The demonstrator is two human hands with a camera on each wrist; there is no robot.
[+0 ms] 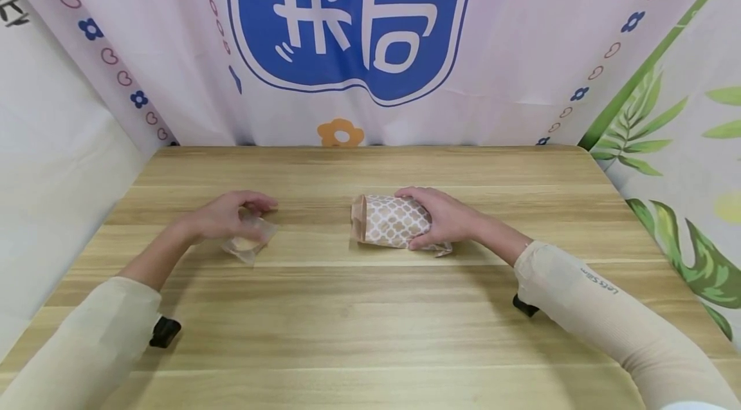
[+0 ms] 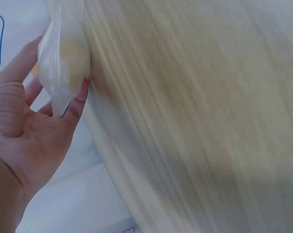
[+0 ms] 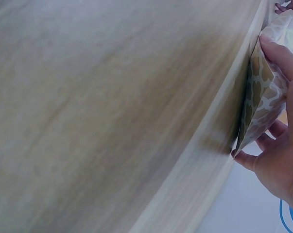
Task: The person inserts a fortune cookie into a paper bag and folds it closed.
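My left hand [image 1: 227, 215] holds a small translucent plastic packet [image 1: 253, 244] between its thumb and fingers, low over the left part of the table. In the left wrist view something pale yellow shows through the packet [image 2: 63, 53]; its kind cannot be made out. To the right, a brown paper bag [image 1: 389, 222] with a white lattice pattern lies on its side, its mouth end pointing left. My right hand [image 1: 448, 215] grips the bag's right end from above, thumb on the near side and fingers over the far side. The right wrist view shows the patterned bag [image 3: 265, 90] between thumb and fingers.
Both things are on a wood-grain table [image 1: 347, 320] whose back edge meets a printed cloth backdrop [image 1: 509, 75]. White cloth [image 1: 52, 139] hangs at the left, and leaf-printed cloth [image 1: 683, 159] at the right. Black wrist mounts [image 1: 165, 331] sit under both sleeved forearms.
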